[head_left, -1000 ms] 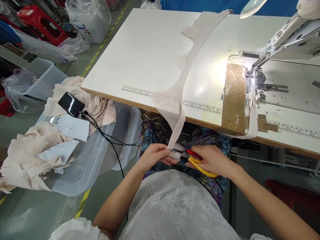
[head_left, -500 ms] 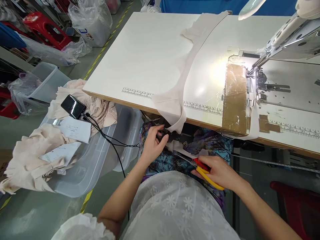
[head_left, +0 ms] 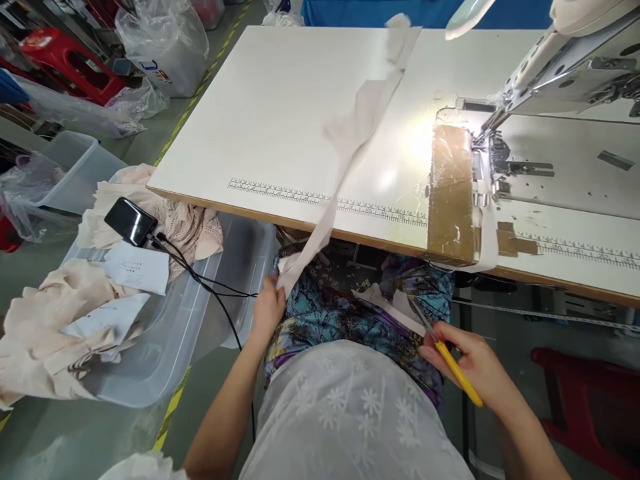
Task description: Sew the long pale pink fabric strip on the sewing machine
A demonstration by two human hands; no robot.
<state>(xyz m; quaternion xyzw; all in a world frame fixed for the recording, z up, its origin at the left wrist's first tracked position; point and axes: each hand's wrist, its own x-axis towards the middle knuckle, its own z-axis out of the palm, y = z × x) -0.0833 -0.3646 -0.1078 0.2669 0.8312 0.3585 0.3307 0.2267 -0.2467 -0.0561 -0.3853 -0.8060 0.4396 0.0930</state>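
My left hand [head_left: 269,308] is closed on the near end of a pale pink fabric piece [head_left: 345,170]. From there the fabric stretches up over the table edge and across the white tabletop, blurred by motion. In my right hand [head_left: 467,357] is a pair of scissors [head_left: 453,363] with yellow on the handle, its blades pointing up and left above my lap. A pale fabric strip [head_left: 393,308] lies across my patterned clothing [head_left: 330,327], close to the scissor tips. Whether the blades touch that strip I cannot tell.
A sewing machine [head_left: 505,127] stands on the right of the table [head_left: 280,100], beside a brown-taped block [head_left: 453,193]. To the left, a clear plastic bin [head_left: 165,363] holds fabric, papers [head_left: 137,267] and a black power bank-like device [head_left: 131,221] with cables. A red stool [head_left: 575,400] is at lower right.
My left hand has moved left and down, pulling the fabric's near end off the table edge. My right hand has shifted right with the scissors, away from the strip's middle.
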